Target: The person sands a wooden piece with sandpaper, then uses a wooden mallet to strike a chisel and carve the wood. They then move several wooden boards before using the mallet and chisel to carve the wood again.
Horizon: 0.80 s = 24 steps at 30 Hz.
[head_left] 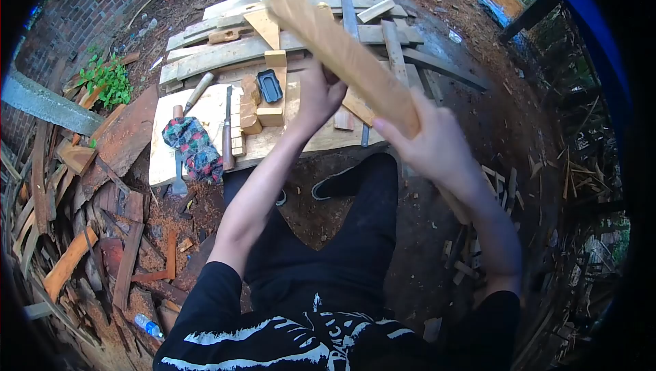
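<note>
My right hand [427,145] clamps the near end of a wooden plank [335,46]; my left hand [318,94] wraps its middle from below, bracing it raised toward eleven o'clock. Beyond, chisels [227,132] lie reachable on the workboard [164,159] at ten o'clock.

2 hands: left hand [320,98], right hand [427,142], both on 1 long wooden plank [342,46]. On the desk [164,152]: 1 patterned cloth [195,147], 1 black tray [269,86], 2 chisels [227,132] [197,91]. 1 plastic bottle [147,325] on the ground, 2 shoes [338,183]
</note>
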Motion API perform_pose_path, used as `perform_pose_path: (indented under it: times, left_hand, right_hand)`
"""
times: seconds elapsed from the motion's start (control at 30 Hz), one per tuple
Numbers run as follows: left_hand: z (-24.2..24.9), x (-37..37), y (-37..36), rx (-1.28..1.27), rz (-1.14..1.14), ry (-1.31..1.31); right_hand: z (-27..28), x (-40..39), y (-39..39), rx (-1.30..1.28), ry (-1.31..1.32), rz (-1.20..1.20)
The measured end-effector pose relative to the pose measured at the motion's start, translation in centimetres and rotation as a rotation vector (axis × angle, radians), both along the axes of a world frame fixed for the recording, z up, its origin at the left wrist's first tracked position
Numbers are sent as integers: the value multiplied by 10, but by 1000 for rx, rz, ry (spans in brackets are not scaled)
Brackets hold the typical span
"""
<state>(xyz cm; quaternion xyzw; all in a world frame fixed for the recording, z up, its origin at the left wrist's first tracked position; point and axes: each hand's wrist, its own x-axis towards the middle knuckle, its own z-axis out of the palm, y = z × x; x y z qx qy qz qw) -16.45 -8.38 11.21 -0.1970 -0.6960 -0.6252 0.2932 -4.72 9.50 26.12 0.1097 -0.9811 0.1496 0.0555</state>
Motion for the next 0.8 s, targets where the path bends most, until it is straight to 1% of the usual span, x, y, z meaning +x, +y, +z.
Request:
perform_pose_path:
  times: [0.03,0.07,0.1,0.13,0.17,0.2,0.23,0.27,0.3,0.37,0.43,0.47,0.5,0.57,0.63,0.7,0.8]
  left_hand:
    - [-8,1,3,50,-46,40]
    - [-21,11,-3,-77,-34,-6]
    - [-40,5,-7,-127,-7,-8]
    - [-32,-1,-4,-102,36,-2]
    - [-33,8,-7,-84,83,-36]
    - [-33,15,-11,-49,100,-118]
    - [-27,5,-13,-7,115,-157]
    - [-25,0,-16,31,108,-170]
    - [-13,2,-19,130,81,-183]
    - [0,2,-28,162,60,-283]
    - [6,-3,-31,196,42,-267]
    - [8,-5,-31,235,19,-246]
    - [9,-5,-30,232,21,-251]
    - [12,-6,-24,101,55,-110]
    - [18,-3,-21,116,42,-108]
    - [22,-1,-20,163,-21,-134]
    - [22,-6,-20,116,41,-158]
  right_hand:
    - [1,5,1,-3,6,-10]
    - [3,5,4,-138,-15,-14]
    - [7,-2,6,-275,-21,-11]
    - [17,-2,9,-352,136,36]
    - [29,2,8,-358,104,29]
    - [46,5,7,-482,130,29]
    - [61,2,8,-599,199,35]
    - [70,0,11,-597,218,37]
    - [75,1,14,-599,276,30]
    - [75,2,15,-606,324,21]
    - [69,3,11,-742,353,9]
    - [66,3,11,-745,347,9]
    - [63,3,12,-701,320,11]
    - [60,5,11,-657,295,13]
    - [57,6,2,-693,269,32]
    - [55,5,1,-677,255,45]
    - [50,2,0,-652,256,59]
